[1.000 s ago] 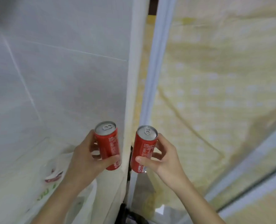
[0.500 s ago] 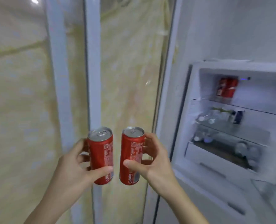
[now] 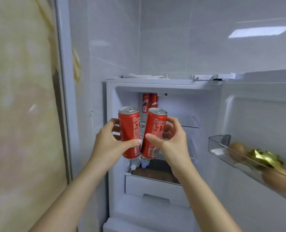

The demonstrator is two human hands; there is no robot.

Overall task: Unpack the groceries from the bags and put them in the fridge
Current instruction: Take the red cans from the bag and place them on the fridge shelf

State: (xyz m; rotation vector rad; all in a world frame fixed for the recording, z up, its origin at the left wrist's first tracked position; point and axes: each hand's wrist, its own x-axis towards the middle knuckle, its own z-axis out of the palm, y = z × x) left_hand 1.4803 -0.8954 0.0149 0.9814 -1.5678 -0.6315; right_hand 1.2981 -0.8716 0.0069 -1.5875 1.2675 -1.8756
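door shelf (image 3: 219,144) contents blurred and cut by right edge, bottles (image 3: 139,162) mostly hidden behind held cans (image 3: 140,131)

the word "coke" stands in small white letters near the top of each of the two red cans (image 3: 130,131) held before the open fridge (image 3: 164,84). the fine print below it on both labels is too small to read.
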